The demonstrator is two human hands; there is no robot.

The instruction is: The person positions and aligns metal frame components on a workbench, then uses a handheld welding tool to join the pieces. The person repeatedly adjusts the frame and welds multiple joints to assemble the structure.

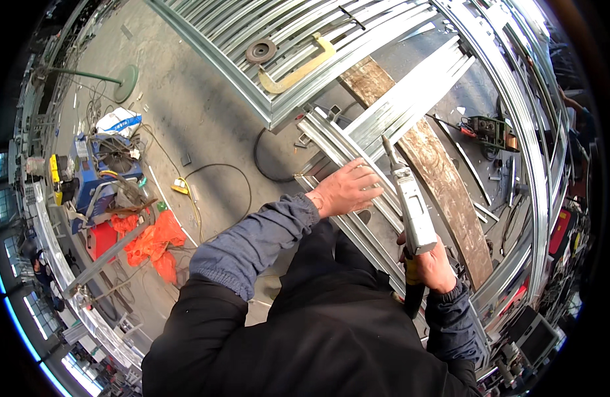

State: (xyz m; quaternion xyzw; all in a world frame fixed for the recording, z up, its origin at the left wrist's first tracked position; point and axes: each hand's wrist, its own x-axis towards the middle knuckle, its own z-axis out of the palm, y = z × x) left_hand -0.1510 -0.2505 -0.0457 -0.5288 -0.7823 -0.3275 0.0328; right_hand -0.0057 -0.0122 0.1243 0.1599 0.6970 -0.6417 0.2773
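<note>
My right hand is closed around the handle of a welding gun with a whitish body. Its tapered nozzle points away from me, over the metal frame. To its left, my left hand rests palm down at the silvery steel rails, its fingers stretched out and nothing in its grasp. Whether the palm presses on the rail is hidden. Beyond the hands, wide metal bars run across the frame toward the upper right. My right fingers are partly hidden behind the gun.
A barred metal panel at the top carries a yellow C-clamp and a dark round wheel. A worn plank crosses beneath the bars. Cables, an orange cloth and a blue machine lie left; a green machine stands right.
</note>
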